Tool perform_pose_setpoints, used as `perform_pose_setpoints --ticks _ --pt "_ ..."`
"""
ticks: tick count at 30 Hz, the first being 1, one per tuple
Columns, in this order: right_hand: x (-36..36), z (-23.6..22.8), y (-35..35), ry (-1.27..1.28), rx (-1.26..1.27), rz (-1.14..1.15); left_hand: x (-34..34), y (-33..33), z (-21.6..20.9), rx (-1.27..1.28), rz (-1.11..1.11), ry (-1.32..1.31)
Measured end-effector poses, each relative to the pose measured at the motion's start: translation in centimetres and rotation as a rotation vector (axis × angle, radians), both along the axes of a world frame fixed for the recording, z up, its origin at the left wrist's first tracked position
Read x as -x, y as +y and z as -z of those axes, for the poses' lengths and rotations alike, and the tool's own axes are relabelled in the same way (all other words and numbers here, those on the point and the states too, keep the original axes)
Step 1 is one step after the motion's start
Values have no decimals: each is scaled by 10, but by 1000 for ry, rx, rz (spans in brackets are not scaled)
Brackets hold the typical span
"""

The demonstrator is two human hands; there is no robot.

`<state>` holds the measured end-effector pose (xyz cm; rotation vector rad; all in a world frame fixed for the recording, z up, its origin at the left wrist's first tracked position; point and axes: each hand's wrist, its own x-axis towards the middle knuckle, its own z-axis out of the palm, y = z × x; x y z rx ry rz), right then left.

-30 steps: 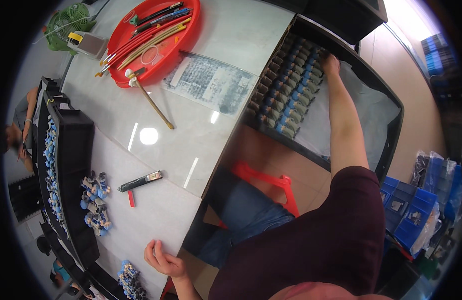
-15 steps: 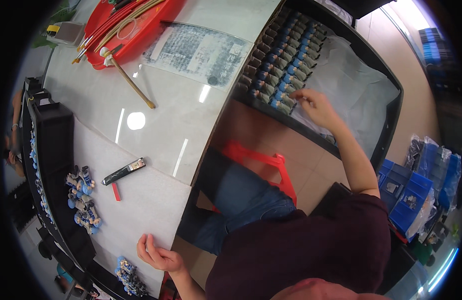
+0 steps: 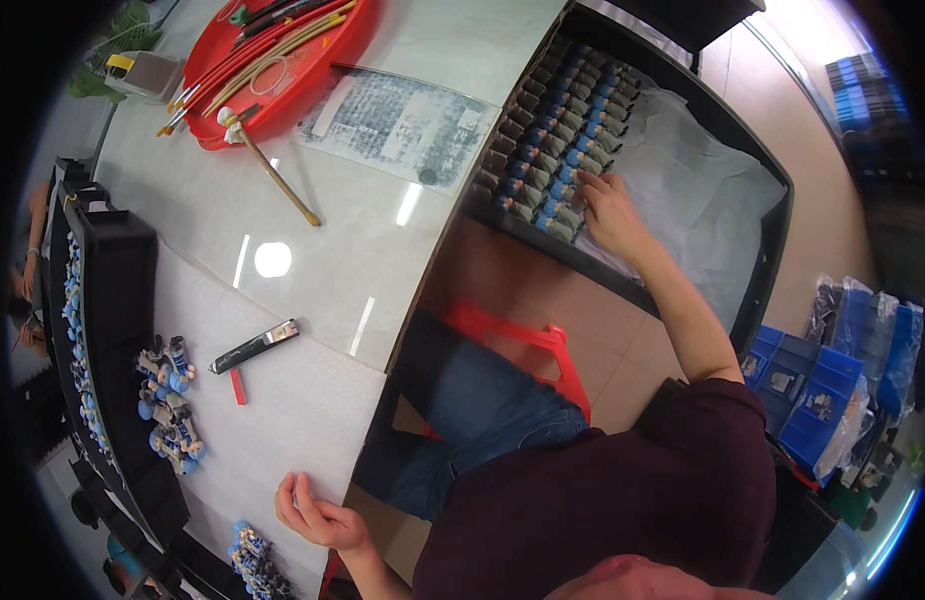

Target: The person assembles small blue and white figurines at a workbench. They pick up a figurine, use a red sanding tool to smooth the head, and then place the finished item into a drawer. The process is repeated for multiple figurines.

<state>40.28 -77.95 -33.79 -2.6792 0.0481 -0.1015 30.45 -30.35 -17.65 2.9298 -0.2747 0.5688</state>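
Note:
My right hand reaches into the black tray, its bent fingertips at the outer row of small blue-capped figurines. The fingers look closed there; anything between them is too small to make out. My left hand lies at the table's near edge, palm turned up, its fingers loosely curled and apart, holding nothing. On the white foam sheet beyond it lie a cluster of figurines, another cluster, a dark tube-like tool and a small red strip.
A red tray holds brushes and sticks at the far left, with a wooden-handled tool beside it. A printed sheet lies under the table cover. Black bins line the left side. A red stool and blue bins stand nearby.
My right hand has shifted slightly farther along the outer row of figurines in the tray. My left hand stays in place. The whole view has tilted a little.

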Motion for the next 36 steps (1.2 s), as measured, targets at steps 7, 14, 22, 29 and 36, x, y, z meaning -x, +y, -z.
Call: perform_pose_setpoints --ticks 7,14,22,29,36 --pt "-20 7 -25 -166 127 94 1 1 0 -16 7 -5" --pt "-36 10 -42 41 36 146 0 0 0 -17 9 -19" --pt "-61 29 -68 -88 181 257 1 1 0 -5 9 -9" --pt "-93 35 -103 -98 242 442 -2 0 0 5 17 -18" --pt "-131 32 -123 78 161 567 2 0 -2 49 0 -36"
